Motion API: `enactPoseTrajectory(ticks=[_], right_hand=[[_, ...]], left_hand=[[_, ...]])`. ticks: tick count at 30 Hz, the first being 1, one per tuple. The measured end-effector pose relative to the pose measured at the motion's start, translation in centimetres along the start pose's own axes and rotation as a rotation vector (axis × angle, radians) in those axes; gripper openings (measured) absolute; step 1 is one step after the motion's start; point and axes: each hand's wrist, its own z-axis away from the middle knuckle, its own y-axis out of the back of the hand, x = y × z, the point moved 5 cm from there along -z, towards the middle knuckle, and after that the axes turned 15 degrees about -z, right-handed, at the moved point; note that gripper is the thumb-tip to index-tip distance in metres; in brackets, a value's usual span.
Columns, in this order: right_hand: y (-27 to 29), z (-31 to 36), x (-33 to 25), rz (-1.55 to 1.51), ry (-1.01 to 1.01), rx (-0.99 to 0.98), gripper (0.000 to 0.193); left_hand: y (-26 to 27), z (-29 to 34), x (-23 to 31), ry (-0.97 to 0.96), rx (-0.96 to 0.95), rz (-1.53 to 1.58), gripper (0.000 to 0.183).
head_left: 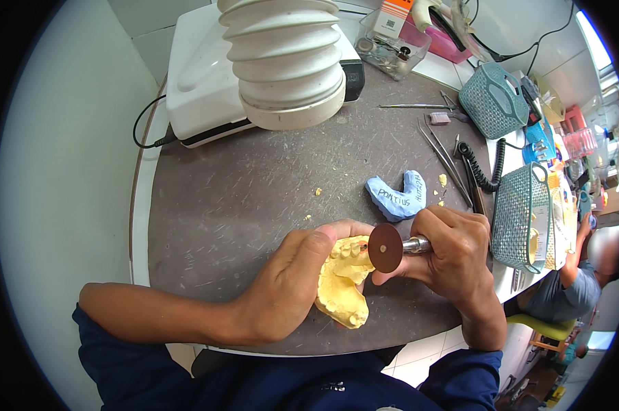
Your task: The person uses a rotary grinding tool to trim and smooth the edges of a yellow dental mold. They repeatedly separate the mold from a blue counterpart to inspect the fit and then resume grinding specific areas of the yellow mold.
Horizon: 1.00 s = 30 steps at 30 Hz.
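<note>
Yellow dental cast (338, 296) — reddish-brown disc (385, 262) — teal lattice-patterned baskets (515, 218).

The scratched, dark counter (220, 198) carries a white machine (203, 75), slim metal tweezers (448, 163), a blue U-shaped piece (395, 203) — and scattered yellow crumbs (443, 179).

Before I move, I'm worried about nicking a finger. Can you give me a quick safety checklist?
1. Left hand holding the yellow tooth model: ok.
2. Right hand gripping the metal tool: ok.
3. Right thumb clear of the brown disc: cannot tell; they look close.
4. Disc stopped: cannot tell from one picture.
5. Blue piece apart from the model: ok.
6. White hose near the model: not ok; it's farther back.
</note>
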Motion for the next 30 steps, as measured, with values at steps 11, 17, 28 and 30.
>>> enactPoseTrajectory(ticks=[11, 17, 28, 30], right_hand=[[-0.1, 0.0, -0.1, 0.005, 0.007, -0.023, 0.067], [-0.2, 0.1, -0.1, 0.01, 0.011, -0.019, 0.068], [0.0, -0.2, -0.4, 0.033, 0.025, -0.071, 0.067], [-0.1, -0.1, -0.3, 0.015, 0.025, -0.034, 0.068]], left_hand=[[-0.1, 0.0, 0.6, 0.022, -0.016, -0.011, 0.072], [-0.1, -0.1, 0.6, 0.015, 0.002, -0.032, 0.071], [0.0, 0.1, 0.8, -0.003, 0.004, -0.06, 0.071], [-0.1, 0.1, 0.7, -0.002, 0.014, -0.067, 0.071]])
